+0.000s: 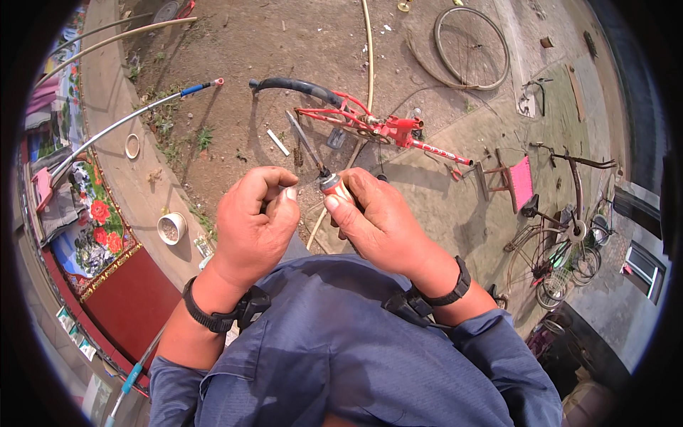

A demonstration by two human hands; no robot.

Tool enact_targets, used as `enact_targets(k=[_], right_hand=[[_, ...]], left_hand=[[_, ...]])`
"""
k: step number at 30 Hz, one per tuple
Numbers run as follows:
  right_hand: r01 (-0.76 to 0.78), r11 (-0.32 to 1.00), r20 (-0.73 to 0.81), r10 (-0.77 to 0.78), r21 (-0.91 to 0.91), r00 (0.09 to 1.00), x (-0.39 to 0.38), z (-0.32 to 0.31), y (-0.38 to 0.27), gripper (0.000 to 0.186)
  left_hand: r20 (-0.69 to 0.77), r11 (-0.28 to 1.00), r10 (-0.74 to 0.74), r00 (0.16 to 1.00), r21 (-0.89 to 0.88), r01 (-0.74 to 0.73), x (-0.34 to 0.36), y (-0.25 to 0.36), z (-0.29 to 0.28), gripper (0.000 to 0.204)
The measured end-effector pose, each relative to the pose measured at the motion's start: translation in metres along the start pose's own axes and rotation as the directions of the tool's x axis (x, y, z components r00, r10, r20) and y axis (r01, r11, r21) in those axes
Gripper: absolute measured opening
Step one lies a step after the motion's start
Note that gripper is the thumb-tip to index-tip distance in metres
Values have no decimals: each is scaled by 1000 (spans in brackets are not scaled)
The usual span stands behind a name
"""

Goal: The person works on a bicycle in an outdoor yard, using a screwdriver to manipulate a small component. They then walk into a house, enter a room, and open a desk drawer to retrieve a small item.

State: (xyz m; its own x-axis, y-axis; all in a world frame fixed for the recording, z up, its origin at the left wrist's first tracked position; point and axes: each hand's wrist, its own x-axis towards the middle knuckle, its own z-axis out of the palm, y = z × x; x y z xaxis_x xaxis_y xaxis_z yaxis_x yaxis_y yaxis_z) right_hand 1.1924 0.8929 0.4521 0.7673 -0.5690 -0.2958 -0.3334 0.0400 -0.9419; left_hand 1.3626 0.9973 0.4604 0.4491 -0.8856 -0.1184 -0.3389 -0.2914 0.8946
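My right hand [377, 224] is closed around a small cylinder [331, 185], red with a grey collar and a dark tip. Its kind is not clear. A long thin metal rod [304, 141] lines up with that tip; whether the two are joined I cannot tell. Just left of the cylinder, my left hand [257, 217] is curled with thumb and forefinger together, and anything it pinches is too small or hidden to name. Beyond both hands, a red bicycle frame [398, 132] with a black curved mudguard [299, 87] lies on the ground.
A bicycle wheel [471, 48] lies at the far right. Nearer on the right are a pink-seated stool [521, 183] and a parked bicycle [569, 235]. On the left stand a white pot [171, 228] and a flower-patterned panel [99, 220]. A pale hose [369, 57] crosses the ground.
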Motion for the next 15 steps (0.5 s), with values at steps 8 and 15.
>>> enact_targets(k=[8, 15], right_hand=[[135, 971, -37, -145, -198, 989, -3, 0, -1, 26], [141, 931, -61, -171, -336, 983, -5, 4, -5, 29]], left_hand=[[385, 639, -370, 846, -555, 532, 4, 3, -2, 19], [337, 626, -389, 858, -587, 514, 4, 4, 3, 19]])
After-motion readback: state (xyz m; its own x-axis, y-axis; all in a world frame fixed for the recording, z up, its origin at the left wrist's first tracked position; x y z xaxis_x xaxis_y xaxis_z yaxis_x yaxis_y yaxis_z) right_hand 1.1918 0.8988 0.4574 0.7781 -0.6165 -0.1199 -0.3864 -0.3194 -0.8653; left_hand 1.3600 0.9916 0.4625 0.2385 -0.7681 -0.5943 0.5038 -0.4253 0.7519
